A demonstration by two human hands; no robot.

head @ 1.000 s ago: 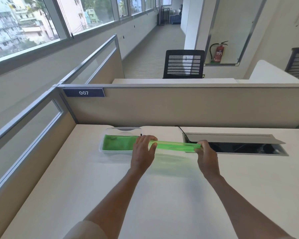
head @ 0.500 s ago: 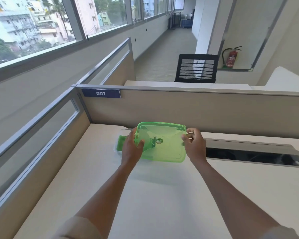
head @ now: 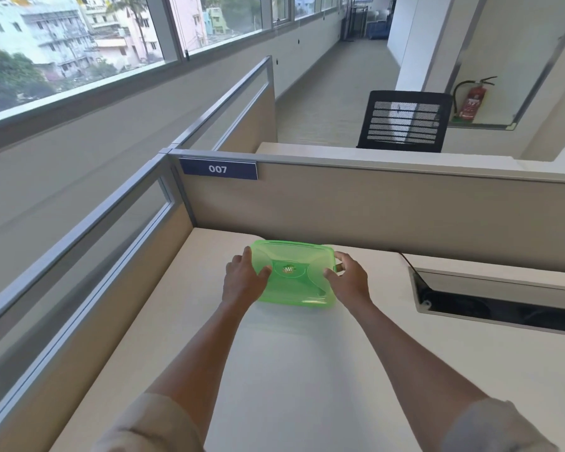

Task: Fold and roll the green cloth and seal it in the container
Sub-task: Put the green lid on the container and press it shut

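Observation:
A translucent green lid [head: 296,274] with a round logo in its middle lies flat over the container near the desk's back partition. It hides the container's body and the green cloth inside. My left hand [head: 242,278] grips the lid's left edge, thumb resting on top. On the lid's right edge my right hand [head: 349,278] holds in the same way.
The white desk [head: 307,370] has beige partitions behind and to the left, one with a blue 007 label [head: 218,169]. An open cable hatch [head: 496,298] with a black cable lies in the desk to the right. A black mesh chair [head: 405,120] stands beyond the partition.
The lid, held edge-on to the right of the open container, was turned flat and carried left, then lowered over the container. The green cloth is now covered.

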